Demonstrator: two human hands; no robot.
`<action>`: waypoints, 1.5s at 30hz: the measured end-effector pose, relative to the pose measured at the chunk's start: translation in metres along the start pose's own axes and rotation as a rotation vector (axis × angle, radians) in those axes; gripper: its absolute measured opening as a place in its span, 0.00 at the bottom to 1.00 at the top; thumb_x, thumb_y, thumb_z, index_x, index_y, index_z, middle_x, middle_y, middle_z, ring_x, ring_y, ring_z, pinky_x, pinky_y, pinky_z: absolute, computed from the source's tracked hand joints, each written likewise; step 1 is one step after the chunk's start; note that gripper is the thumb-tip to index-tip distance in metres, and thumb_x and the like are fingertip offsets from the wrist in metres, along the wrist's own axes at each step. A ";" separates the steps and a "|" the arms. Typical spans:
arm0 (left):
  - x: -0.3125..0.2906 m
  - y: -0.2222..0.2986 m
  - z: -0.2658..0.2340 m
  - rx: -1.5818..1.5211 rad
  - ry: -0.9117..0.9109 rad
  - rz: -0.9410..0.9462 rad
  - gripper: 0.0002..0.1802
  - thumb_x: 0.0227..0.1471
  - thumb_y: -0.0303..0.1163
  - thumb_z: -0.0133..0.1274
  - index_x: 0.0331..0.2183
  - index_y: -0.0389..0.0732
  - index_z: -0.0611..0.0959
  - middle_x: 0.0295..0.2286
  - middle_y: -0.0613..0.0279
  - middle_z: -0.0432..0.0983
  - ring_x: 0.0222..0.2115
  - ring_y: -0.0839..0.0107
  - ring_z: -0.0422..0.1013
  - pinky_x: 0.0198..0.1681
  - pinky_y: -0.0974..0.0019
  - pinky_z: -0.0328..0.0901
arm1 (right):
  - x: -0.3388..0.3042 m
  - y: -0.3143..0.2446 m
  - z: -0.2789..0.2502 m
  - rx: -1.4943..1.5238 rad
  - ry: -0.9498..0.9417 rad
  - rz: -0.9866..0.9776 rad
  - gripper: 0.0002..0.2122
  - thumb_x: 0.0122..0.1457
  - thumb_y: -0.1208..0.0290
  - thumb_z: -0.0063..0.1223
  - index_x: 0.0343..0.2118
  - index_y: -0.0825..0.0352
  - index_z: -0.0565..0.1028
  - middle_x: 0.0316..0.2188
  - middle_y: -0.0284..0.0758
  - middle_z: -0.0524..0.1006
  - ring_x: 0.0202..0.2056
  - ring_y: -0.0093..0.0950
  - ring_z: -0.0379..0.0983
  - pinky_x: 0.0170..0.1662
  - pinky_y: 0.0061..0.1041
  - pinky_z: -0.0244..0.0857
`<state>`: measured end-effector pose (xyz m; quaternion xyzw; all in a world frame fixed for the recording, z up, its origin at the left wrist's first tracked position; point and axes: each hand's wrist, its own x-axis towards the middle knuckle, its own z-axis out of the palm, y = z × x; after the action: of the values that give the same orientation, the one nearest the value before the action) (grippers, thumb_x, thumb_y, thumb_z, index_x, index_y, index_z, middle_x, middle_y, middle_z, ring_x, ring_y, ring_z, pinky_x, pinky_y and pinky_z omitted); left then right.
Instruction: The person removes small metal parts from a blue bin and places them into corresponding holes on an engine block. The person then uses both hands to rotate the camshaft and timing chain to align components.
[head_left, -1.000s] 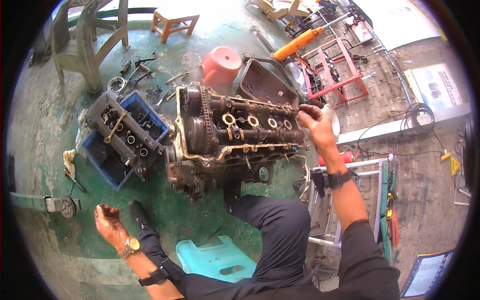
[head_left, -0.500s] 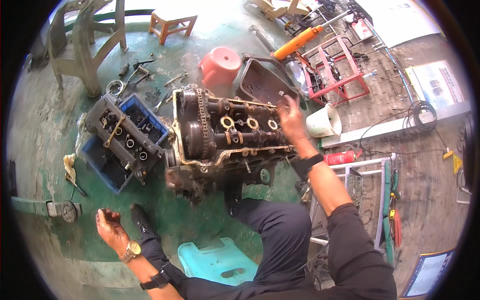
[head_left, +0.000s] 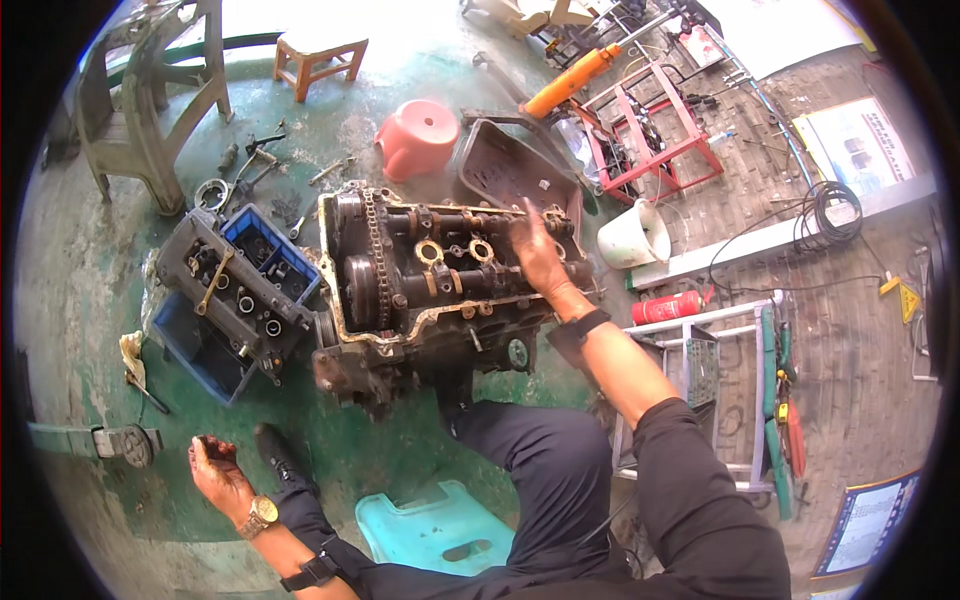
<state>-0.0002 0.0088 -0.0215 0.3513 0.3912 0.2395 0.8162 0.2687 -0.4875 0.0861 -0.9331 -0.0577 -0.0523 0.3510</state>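
An engine cylinder head (head_left: pixel 455 262) with camshafts, a timing chain (head_left: pixel 377 250) and an open top stands in front of me. Over its right part is my right hand (head_left: pixel 541 258), open and partly blurred, its fingers stretched toward the far side. Whether the palm touches the metal is hard to tell. My left hand (head_left: pixel 222 483) is held above the floor at the lower left, apart from the engine. Its fingers curl in against the thumb; anything between them is too small to make out.
Left of the engine, a valve cover (head_left: pixel 225 290) with a wrench (head_left: pixel 214 285) on it rests across a blue crate (head_left: pixel 170 325). Behind are a pink stool (head_left: pixel 415 140) and a dark tray (head_left: pixel 495 165). A white bucket (head_left: pixel 625 240) and fire extinguisher (head_left: pixel 668 307) are at right.
My right hand has moved left and slightly nearer, from the engine's right end onto its top. The left hand stays low at the left. The whole view has shifted slightly.
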 end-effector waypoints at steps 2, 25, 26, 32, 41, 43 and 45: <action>-0.001 0.000 0.002 -0.007 0.031 -0.008 0.11 0.60 0.35 0.49 0.28 0.40 0.74 0.25 0.64 0.70 0.24 0.74 0.66 0.29 0.69 0.64 | 0.006 0.008 -0.020 -0.073 0.128 -0.081 0.29 0.63 0.60 0.46 0.61 0.74 0.56 0.59 0.53 0.61 0.61 0.44 0.57 0.63 0.35 0.50; -0.015 -0.004 0.017 0.011 0.077 0.039 0.08 0.57 0.33 0.52 0.28 0.42 0.74 0.21 0.63 0.69 0.21 0.71 0.67 0.27 0.65 0.65 | 0.019 0.140 -0.078 -0.582 0.336 0.418 0.34 0.62 0.38 0.30 0.42 0.72 0.73 0.38 0.53 0.76 0.44 0.54 0.71 0.46 0.45 0.62; -0.016 -0.004 0.016 0.006 0.075 0.046 0.07 0.57 0.32 0.52 0.28 0.42 0.75 0.22 0.63 0.71 0.21 0.71 0.68 0.26 0.65 0.66 | 0.019 0.144 -0.079 -0.591 0.339 0.402 0.35 0.62 0.37 0.31 0.43 0.72 0.73 0.39 0.53 0.76 0.45 0.53 0.70 0.47 0.45 0.62; -0.017 -0.003 0.020 -0.049 0.107 0.021 0.04 0.56 0.30 0.53 0.31 0.42 0.77 0.24 0.63 0.74 0.22 0.71 0.70 0.26 0.66 0.68 | 0.024 0.153 -0.088 -0.665 0.324 0.443 0.34 0.61 0.37 0.31 0.45 0.70 0.73 0.41 0.51 0.77 0.45 0.51 0.71 0.48 0.46 0.62; -0.018 -0.002 0.029 -0.096 0.172 -0.011 0.06 0.57 0.28 0.51 0.28 0.40 0.75 0.21 0.65 0.72 0.20 0.75 0.68 0.24 0.71 0.64 | 0.027 0.157 -0.091 -0.704 0.287 0.500 0.35 0.60 0.35 0.30 0.46 0.66 0.74 0.42 0.43 0.78 0.46 0.46 0.72 0.49 0.42 0.62; -0.018 -0.003 0.029 -0.059 0.162 -0.003 0.06 0.57 0.28 0.51 0.28 0.40 0.75 0.21 0.65 0.72 0.20 0.75 0.68 0.24 0.70 0.64 | 0.027 0.158 -0.091 -0.684 0.303 0.494 0.35 0.60 0.35 0.30 0.46 0.66 0.74 0.42 0.44 0.78 0.46 0.46 0.72 0.49 0.42 0.62; -0.019 -0.004 0.029 -0.041 0.154 -0.002 0.06 0.57 0.28 0.51 0.28 0.40 0.75 0.21 0.64 0.72 0.20 0.74 0.68 0.24 0.70 0.64 | 0.027 0.157 -0.092 -0.698 0.300 0.487 0.35 0.60 0.35 0.30 0.46 0.66 0.74 0.42 0.44 0.78 0.47 0.46 0.72 0.49 0.42 0.62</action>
<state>0.0128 -0.0174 -0.0030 0.3147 0.4482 0.2727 0.7910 0.3127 -0.6636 0.0566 -0.9641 0.2362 -0.1190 0.0217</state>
